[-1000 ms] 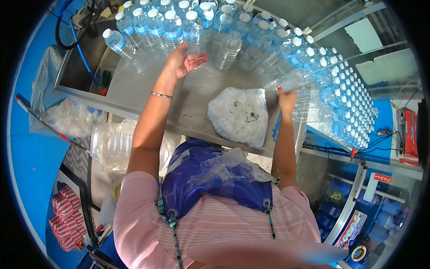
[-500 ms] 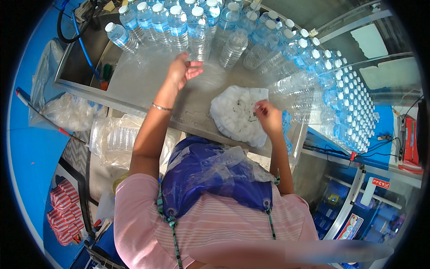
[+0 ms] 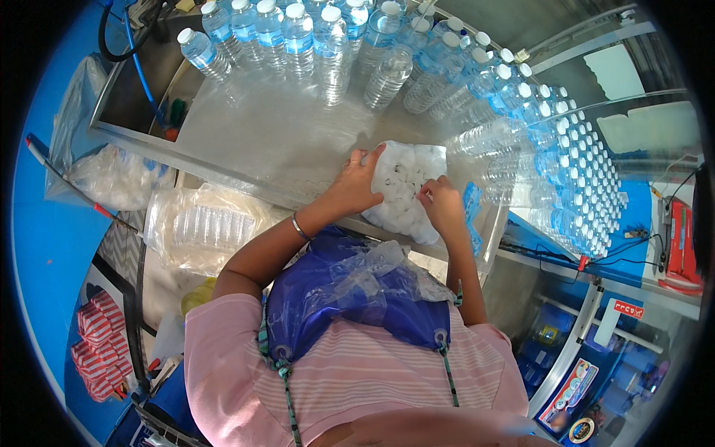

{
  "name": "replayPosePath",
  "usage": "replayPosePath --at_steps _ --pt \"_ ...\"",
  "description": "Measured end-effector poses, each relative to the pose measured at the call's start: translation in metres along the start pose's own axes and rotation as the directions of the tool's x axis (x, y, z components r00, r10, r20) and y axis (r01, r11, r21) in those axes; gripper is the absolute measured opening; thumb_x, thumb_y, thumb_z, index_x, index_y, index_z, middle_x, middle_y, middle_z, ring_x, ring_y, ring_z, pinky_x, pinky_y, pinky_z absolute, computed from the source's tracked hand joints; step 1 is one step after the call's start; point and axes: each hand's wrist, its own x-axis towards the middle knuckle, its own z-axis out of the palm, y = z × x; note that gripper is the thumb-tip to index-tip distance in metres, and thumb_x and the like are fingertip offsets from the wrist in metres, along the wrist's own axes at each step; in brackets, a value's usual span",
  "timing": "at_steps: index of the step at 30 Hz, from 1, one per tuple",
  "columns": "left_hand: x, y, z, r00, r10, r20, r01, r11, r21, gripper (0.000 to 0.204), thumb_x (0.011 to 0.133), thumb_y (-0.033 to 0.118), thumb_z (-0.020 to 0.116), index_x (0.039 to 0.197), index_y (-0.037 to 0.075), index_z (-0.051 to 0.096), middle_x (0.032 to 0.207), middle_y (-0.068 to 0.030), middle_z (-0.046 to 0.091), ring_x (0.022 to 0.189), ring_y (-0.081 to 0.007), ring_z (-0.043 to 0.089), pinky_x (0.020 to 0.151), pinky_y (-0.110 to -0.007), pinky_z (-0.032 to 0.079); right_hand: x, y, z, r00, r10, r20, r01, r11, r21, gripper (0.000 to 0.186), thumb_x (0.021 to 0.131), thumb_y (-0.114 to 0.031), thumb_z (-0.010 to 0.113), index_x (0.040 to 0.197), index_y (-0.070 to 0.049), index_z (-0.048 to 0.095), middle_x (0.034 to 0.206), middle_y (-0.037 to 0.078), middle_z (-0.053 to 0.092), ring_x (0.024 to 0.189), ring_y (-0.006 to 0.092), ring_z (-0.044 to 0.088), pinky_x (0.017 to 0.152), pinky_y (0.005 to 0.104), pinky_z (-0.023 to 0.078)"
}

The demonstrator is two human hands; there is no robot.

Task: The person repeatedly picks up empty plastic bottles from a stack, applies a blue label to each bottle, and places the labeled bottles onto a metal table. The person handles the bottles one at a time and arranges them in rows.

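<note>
A clear plastic bag of white bottle caps (image 3: 406, 186) lies on the metal counter in front of me. Against its left side rests my left hand (image 3: 356, 182), thumb and fingers curved about the bag's edge. My right hand (image 3: 443, 207) is at the bag's right part, thumb and fingertips pinched together over the caps; whatever is between them is too small to make out. Beyond the hands stand clear water bottles (image 3: 298, 45) with blue labels and white caps. One clear bottle (image 3: 389, 78) stands at the front of the group.
A metal sink (image 3: 138, 93) with a blue hose lies to the left. Many capped bottles (image 3: 573, 164) fill the right side. Plastic-wrapped bottles (image 3: 208, 223) sit below the counter's front edge (image 3: 223, 177). A blue packet (image 3: 472, 212) lies right of the bag.
My left hand has come back from near the bottles, moving right and nearer, to the bag's left side. My right hand has stayed at the bag, its fingers now pinched lower over the caps.
</note>
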Motion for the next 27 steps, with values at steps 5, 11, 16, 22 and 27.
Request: replayPosePath --at_steps 5,11,16,22,27 --pt "0.014 -0.011 -0.006 0.990 0.050 -0.132 -0.044 0.998 0.049 0.093 0.071 0.026 0.079 0.145 0.003 0.028 0.127 -0.0283 0.041 0.121 -0.0450 0.044 0.103 -0.045 0.040 0.007 -0.004 -0.008 0.997 0.071 -0.007 -0.066 0.948 0.311 0.012 0.080 -0.010 0.071 0.086 -0.003 0.065 0.088 0.014 0.062 0.070 0.0291 0.063 0.063 0.0380 0.050" --pt "0.094 -0.016 -0.026 0.853 0.068 -0.518 -0.130 0.988 -0.085 0.092 0.074 0.025 0.078 0.143 -0.005 0.026 0.133 -0.0319 0.040 0.124 -0.0448 0.042 0.103 -0.046 0.038 0.008 -0.013 0.003 0.995 -0.099 0.010 0.091 0.947 0.308 0.013 0.083 -0.004 0.064 0.096 -0.004 0.068 0.090 0.017 0.062 0.075 0.0319 0.063 0.069 0.0391 0.050" --pt "0.145 -0.021 -0.019 0.749 0.161 -0.643 -0.223 0.975 -0.015 0.092 0.072 0.020 0.079 0.142 -0.006 0.024 0.136 -0.0312 0.039 0.122 -0.0460 0.043 0.101 -0.046 0.040 0.004 -0.014 0.005 0.989 -0.147 0.009 0.144 0.979 0.142 0.020 0.083 0.001 0.059 0.100 -0.005 0.067 0.092 0.019 0.061 0.082 0.0385 0.062 0.075 0.0445 0.050" --pt "0.159 -0.025 -0.016 0.687 0.216 -0.693 -0.297 0.955 0.004 0.095 0.072 0.022 0.082 0.141 -0.008 0.024 0.132 -0.0319 0.044 0.119 -0.0470 0.047 0.098 -0.047 0.042 0.002 -0.005 -0.008 0.997 -0.071 0.042 0.065 0.988 0.142 0.020 0.082 0.000 0.060 0.100 -0.005 0.066 0.092 0.018 0.062 0.083 0.0392 0.062 0.075 0.0453 0.049" --pt "0.151 -0.025 -0.022 0.769 0.112 -0.629 -0.229 0.967 -0.108 0.081 0.074 0.016 0.079 0.136 -0.005 0.031 0.128 -0.0309 0.047 0.117 -0.0459 0.050 0.095 -0.046 0.044 0.009 -0.004 -0.013 0.982 -0.115 0.147 0.086 0.979 0.186 0.021 0.086 0.000 0.058 0.103 -0.006 0.067 0.087 0.014 0.062 0.070 0.0273 0.063 0.064 0.0365 0.051"
